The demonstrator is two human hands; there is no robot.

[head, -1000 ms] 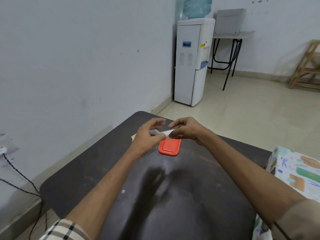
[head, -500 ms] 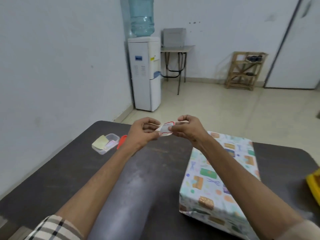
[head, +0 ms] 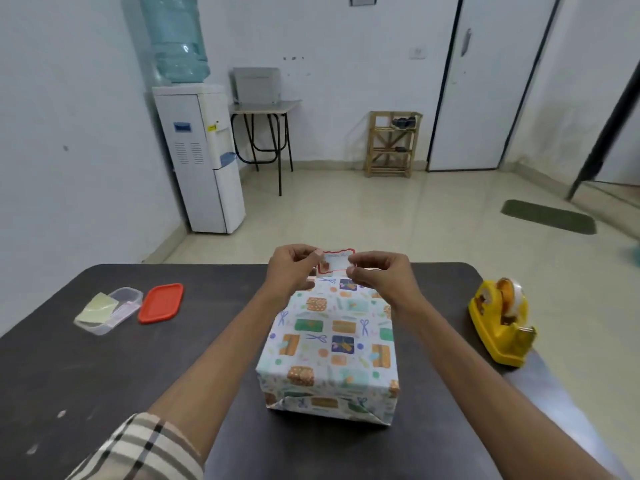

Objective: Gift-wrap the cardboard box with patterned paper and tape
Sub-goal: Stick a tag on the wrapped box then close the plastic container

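Tub (head: 132,295) holding yellow paper (head: 95,308), red lid (head: 161,303) beside, wrapped box (head: 329,341) apart

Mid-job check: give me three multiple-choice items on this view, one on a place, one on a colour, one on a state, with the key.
1. Where does the tape dispenser stand relative to the wrapped box?
A. on the person's left of it
B. on the person's right of it
C. on top of it

2. What colour is the loose lid beside the clear container?
A. red
B. blue
C. green

3. How is the label placed?
A. lying in the container
B. pinched by the left hand and right hand
C. tucked under the dispenser

Key:
1 B: it sits near the right edge of the table, apart from the box.
2 A: the lid is plainly red.
3 B: both hands pinch its sides above the box's far end.
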